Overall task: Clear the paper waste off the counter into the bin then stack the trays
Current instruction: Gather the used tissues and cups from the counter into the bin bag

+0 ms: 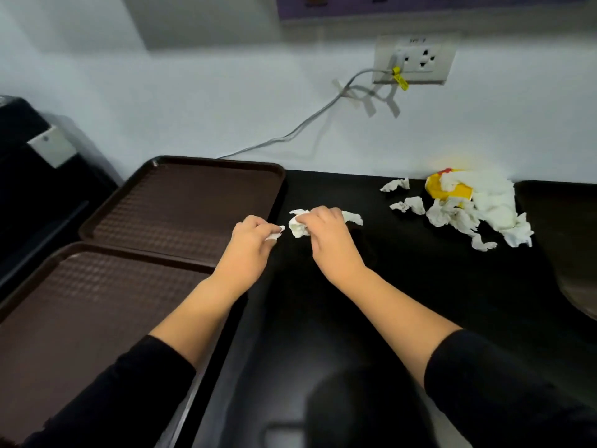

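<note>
at your far left two brown trays lie side by side on the black bench (pixel 355 312), the near tray (pixel 80 305) just touching the far tray (pixel 181 205); both show bare, nothing lying in them. just right of the far tray, your left hand (pixel 250 240) has its grip pinched on a small paper scrap (pixel 276 233). beside it your right hand (pixel 326 234) has fingers curled round a crumpled napkin (pixel 298 226), low over the bench. you look to be in the gathering step: paper collecting, trays not yet stacked. further right, loose scraps (pixel 408 204) lie near a bigger paper pile (pixel 491 202) with a yellow wrapper (pixel 436 187) in it, close to the wall. no bin shows in view, so i cannot tell where it stands. the next move likely calls for bunching what you hold, then reaching right for that pile.
</note>
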